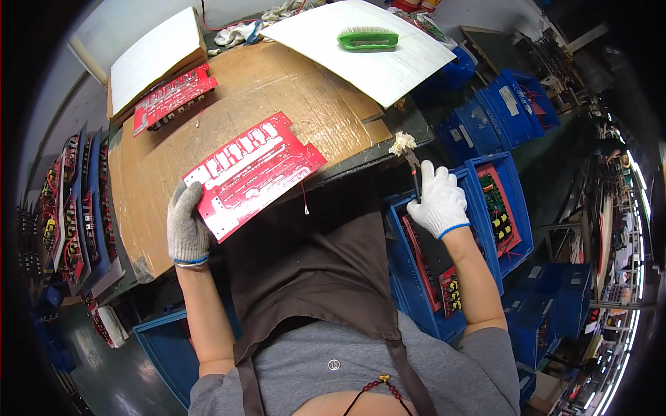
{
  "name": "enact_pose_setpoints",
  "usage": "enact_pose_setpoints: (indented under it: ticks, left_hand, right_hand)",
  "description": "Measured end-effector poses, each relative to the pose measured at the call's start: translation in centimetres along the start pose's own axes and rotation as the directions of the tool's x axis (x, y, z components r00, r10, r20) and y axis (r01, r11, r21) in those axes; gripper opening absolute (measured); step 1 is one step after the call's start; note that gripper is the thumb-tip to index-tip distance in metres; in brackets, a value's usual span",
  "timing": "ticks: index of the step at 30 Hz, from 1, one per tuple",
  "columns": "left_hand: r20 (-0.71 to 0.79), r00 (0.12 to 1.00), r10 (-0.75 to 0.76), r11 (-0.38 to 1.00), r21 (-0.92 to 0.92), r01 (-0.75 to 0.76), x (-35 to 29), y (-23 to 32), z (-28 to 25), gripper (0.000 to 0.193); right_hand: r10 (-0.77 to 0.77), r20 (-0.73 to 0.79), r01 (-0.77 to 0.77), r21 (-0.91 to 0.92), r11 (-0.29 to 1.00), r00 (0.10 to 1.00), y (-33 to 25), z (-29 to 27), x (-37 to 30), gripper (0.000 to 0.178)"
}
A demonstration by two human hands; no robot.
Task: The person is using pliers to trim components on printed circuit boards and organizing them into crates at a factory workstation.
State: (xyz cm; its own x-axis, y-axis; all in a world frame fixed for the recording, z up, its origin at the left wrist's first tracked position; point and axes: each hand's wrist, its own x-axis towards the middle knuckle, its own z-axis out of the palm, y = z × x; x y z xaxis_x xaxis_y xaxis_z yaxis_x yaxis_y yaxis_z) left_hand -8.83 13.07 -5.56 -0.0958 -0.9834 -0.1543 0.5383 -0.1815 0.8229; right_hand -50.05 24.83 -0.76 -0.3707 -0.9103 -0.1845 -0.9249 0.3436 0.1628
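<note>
My left hand point(187, 225), in a white knitted glove, grips the left end of a red circuit board point(253, 177). The board is tilted over the front edge of the table, its silvery solder side up, and a short wire with a small white plug hangs from its near edge. My gloved right hand point(441, 201) is closed around the handles of pliers point(415, 173), mostly hidden in the palm. Right at the tool's tip is a pale, crumbly clump point(402, 143), by the table's right corner.
Brown cardboard point(156, 180) covers the table. A second red board point(173, 99) leans by a white-topped block point(156, 59) at the back left. On a white sheet point(319, 35) lies a green brush point(368, 39), bristles up. Blue crates point(531, 236) with boards stand at right; more boards stand upright at left.
</note>
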Motion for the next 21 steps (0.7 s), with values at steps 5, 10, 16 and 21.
enact_pose_setpoints:
  ticks: [5,10,16,21]
  left_hand:
    - [-0.008,1.0,0.003,1.0,0.002,-0.003,0.3,-0.1,0.3,0.038]
    - [-0.026,1.0,0.012,1.0,0.016,-0.012,-0.3,0.5,0.0,0.039]
    - [0.016,0.998,0.063,0.997,0.046,-0.063,-0.5,-0.4,0.5,0.037]
    - [0.044,0.997,0.061,0.995,0.081,-0.065,-2.4,0.4,0.9,0.041]
  right_hand:
    - [0.043,-0.033,-0.043,0.005,0.999,0.999,-1.1,1.4,-0.9,0.079]
    - [-0.027,-0.109,0.037,0.096,0.995,0.994,-1.3,1.0,-1.7,0.073]
    - [-0.009,-0.264,0.078,0.251,0.965,0.964,2.7,3.2,1.6,0.061]
    - [-0.105,-0.358,0.264,0.431,0.863,0.928,-2.0,-1.8,-1.1,0.058]
